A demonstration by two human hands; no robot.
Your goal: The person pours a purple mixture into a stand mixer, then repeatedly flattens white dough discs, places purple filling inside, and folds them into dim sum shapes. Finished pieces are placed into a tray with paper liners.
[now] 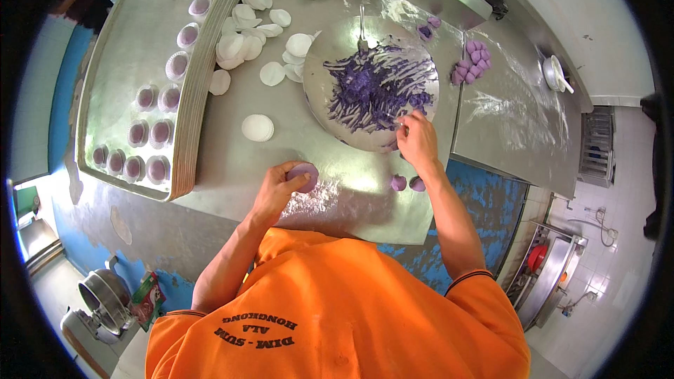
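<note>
My left hand (275, 193) holds a flattened round of purple dough (304, 177) above the floured front of the steel table. My right hand (419, 139) grips a thin utensil, mostly hidden by the fingers, at the lower right part of a wide round metal dish (317, 99). Dark purple mashed filling (363, 84) is smeared across the dish, with a small lump near my right fingertips. A metal fork or similar utensil (362, 26) leans at the dish's far side. Beside my right forearm lie small purple dough balls (398, 183), partly covered by the arm.
At left, stacked metal trays (184, 131) carry purple buns in paper cups (159, 169). Loose white paper rounds (231, 46) and a neat pile of them (258, 128) lie on the table. More dough pieces (476, 58) sit at right, near a small metal bowl (554, 73).
</note>
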